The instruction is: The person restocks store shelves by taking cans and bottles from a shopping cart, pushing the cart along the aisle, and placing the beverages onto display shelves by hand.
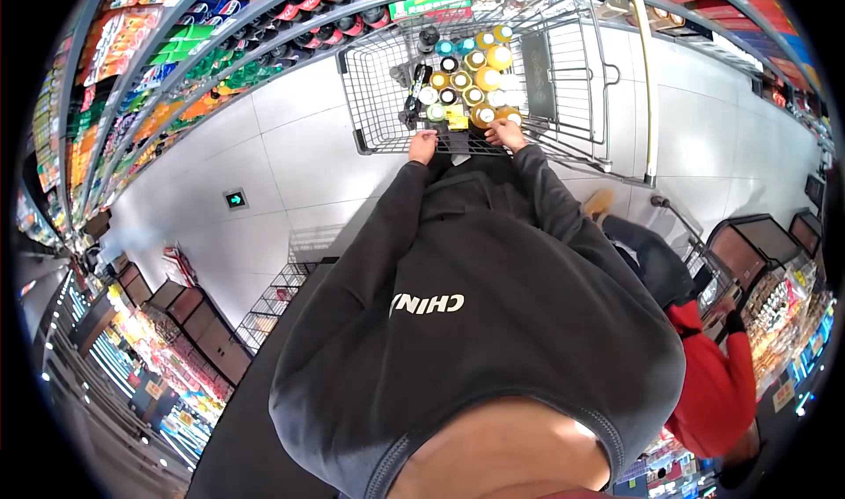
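Note:
A wire shopping cart [374, 121] stands right in front of me, with several bottles in its basket. Some bottles have yellow-orange tops [488, 78]; others have teal, dark or pale caps. My left hand [423, 146] is at the basket's near rim, its fingers curled together; whatever they hold is hidden. Beside the orange bottle [482, 115] at the near right corner is my right hand [505, 135], fingers bent inward; I cannot tell whether they grip anything. A small yellow label or packet [458, 122] lies between the hands. Dark bottles or straps [412, 103] lie at the basket's left side.
Drink shelves [290, 24] curve along the far side and left. The cart's pale handle bar [645, 85] is at the right. A person in a red top [717, 385] stands behind me at right. A wire rack [282, 292] is at left, near a green arrow floor sign [235, 200].

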Demonstrator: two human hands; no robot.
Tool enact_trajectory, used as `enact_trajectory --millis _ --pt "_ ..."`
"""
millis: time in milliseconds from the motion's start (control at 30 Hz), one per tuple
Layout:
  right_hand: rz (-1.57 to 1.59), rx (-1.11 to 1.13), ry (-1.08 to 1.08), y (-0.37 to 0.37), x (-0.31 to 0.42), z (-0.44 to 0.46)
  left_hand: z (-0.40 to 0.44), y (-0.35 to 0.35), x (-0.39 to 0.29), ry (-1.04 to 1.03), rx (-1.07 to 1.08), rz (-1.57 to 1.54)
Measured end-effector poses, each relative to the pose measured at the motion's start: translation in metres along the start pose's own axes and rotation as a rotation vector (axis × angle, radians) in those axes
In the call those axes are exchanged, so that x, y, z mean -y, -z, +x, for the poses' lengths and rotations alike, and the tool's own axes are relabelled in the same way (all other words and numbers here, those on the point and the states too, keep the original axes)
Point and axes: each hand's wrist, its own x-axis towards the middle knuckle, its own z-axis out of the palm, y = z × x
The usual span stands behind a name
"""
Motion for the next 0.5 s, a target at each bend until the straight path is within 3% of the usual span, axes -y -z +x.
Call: enact_trajectory --millis 33,133,467,500 --pt "0.004 -0.007 0.004 -0.002 -0.002 -0.001 -0.008 0.000 -0.006 -0.069 0.024 0.035" --pt "0.071 -0.037 0.030 -0.009 -0.008 -0.009 -0.010 -0.004 -0.016 0.009 0.085 0.019" --pt "0.410 -0.189 0.160 -0.036 -0.019 -0.070 0.007 0.030 0.003 -0.074 0.271 -0.050" --pt "0.402 -0.190 0.206 -0.039 -0.024 -0.076 -0.001 0.038 -0.011 0.015 0.317 -0.059"
